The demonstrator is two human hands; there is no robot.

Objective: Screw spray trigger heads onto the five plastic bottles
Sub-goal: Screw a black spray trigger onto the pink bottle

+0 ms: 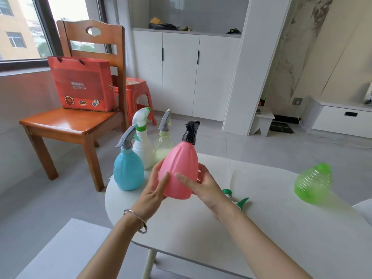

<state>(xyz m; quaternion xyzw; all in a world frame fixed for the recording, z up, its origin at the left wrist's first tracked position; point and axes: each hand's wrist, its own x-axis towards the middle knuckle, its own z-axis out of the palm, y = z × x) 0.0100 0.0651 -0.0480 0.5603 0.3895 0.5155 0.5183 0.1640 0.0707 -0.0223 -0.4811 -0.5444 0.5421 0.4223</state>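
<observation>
Fourth of five seemingly done: pink bottle [179, 170], black trigger head [190, 130] on, held just above table [261, 238], left hand [155, 190] and right hand [203, 190] both wrapped round its body. Next, likely: stand it by blue bottle [127, 172], then fit loose green trigger head [239, 201] to headless green bottle [313, 184] at right

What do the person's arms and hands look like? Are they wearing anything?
Both arms are bare, with no sleeves or gloves showing. The left hand has a thin silver bangle around its wrist. The right hand and wrist wear nothing; I see no rings.
</observation>
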